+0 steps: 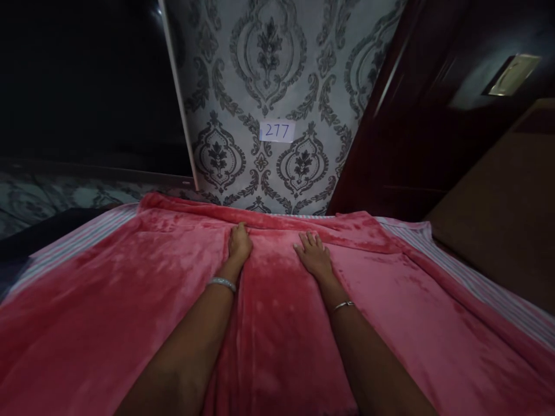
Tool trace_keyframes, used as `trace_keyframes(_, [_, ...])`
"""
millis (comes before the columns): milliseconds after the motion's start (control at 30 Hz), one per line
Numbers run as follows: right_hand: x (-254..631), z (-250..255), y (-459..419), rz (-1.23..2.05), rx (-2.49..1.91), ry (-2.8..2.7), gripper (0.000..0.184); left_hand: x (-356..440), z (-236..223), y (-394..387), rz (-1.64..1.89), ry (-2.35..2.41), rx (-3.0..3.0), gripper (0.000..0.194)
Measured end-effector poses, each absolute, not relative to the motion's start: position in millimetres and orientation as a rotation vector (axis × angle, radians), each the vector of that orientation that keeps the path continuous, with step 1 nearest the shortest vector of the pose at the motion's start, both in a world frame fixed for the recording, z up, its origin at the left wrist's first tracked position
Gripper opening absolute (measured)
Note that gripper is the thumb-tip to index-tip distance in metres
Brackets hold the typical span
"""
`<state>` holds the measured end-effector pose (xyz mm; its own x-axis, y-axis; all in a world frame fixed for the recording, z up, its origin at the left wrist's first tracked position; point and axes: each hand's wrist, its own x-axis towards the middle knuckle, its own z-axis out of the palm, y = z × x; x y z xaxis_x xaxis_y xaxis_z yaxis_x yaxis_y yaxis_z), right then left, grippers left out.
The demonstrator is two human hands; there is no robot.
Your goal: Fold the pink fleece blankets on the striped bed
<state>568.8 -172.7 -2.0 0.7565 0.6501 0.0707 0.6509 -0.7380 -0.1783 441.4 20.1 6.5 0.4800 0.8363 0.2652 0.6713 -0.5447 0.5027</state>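
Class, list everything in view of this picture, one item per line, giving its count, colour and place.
Plush blanket: one visible, red-pink, spread across the foreground
Striped cloth: count unclear, white with coloured stripes, under the blanket, showing at both sides
Damask-patterned wallpaper: one wall, grey and black, behind
Rectangular paper label marked 277: one, white, on the wallpaper
Flat rectangular screen: one, black, upper left
Glossy panel: one, dark red, right
Metallic plate: one, gold, on the panel
Flat-sided object: one, brown, far right
Dark item: one or more, black, far left
Bracelets: two, silvery, one per wrist
Left hand: one, bare, on a blanket fold
Right hand: one, bare, spread on the blanket
Forearms: two, bare, lower centre
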Motion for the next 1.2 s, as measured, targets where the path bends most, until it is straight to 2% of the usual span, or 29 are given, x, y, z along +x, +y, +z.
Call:
trace_keyframes(133, [570,3,-170,0.005,-2.752,-1.02,0.06,441,23,11,0.717,1.229,2.501,0.045])
trace_keyframes(267, [571,1,-170,0.014,-2.728,-0.998,0.061,449,39,-17,0.723,0.897,2.85,0.06])
trace_keyframes(367, [572,0,-171,0.001,-2.723,-0.996,0.061,455,32,-34,0.437,0.735,2.995,0.074])
trace_keyframes(467, [574,-1,-171,-0.001,-2.715,-0.978,0.061,454,17,-37,0.115,0.87,2.915,0.081])
trace_keyframes(867, [584,-1,-172,0.091,-2.668,-0.935,0.062,448,5,-24,0.179,0.992,2.841,0.086])
trace_keyframes(1200, [585,9,-175,0.141,-2.652,-0.998,0.059,448,8,-25,0.249,1.009,2.848,0.079])
